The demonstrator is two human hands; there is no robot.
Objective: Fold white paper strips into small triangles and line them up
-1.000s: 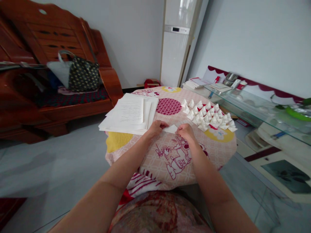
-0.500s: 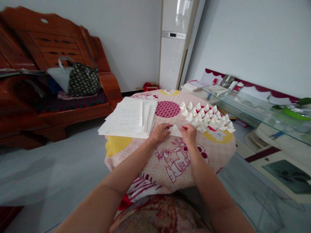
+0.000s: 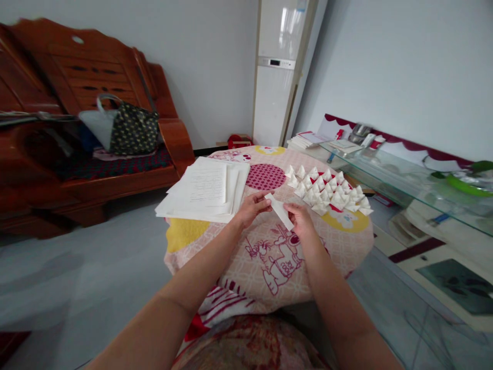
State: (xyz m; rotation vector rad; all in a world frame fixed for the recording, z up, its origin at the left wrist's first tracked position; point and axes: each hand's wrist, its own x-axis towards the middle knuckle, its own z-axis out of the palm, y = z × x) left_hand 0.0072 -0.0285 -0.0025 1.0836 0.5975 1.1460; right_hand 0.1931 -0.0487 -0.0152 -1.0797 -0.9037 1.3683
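Note:
A small folded piece of white paper (image 3: pixel 281 213) is held between my two hands, slanting down to the right above the tablecloth. My left hand (image 3: pixel 253 206) pinches it near its upper left end. Fingers of my right hand (image 3: pixel 301 218) are closed on its right side. To the left lies a stack of white paper sheets (image 3: pixel 185 205), the top one bearing lines of writing. Several folded white paper pieces (image 3: pixel 325 187) stand in rows to the right, partly over something red.
A patterned pink tablecloth (image 3: pixel 239 257) covers the round table. A glass-topped stand (image 3: pixel 404 174) with papers and metal containers runs along the right. On the left, a wooden bench (image 3: pixel 115 177) carries bags (image 3: pixel 133 128). A tall white cabinet-like unit (image 3: pixel 275 97) stands behind.
The folded paper has been lifted and turned from lying flat with its point up to a slanting strip. Both hands shifted slightly with it, and the view tilted a little.

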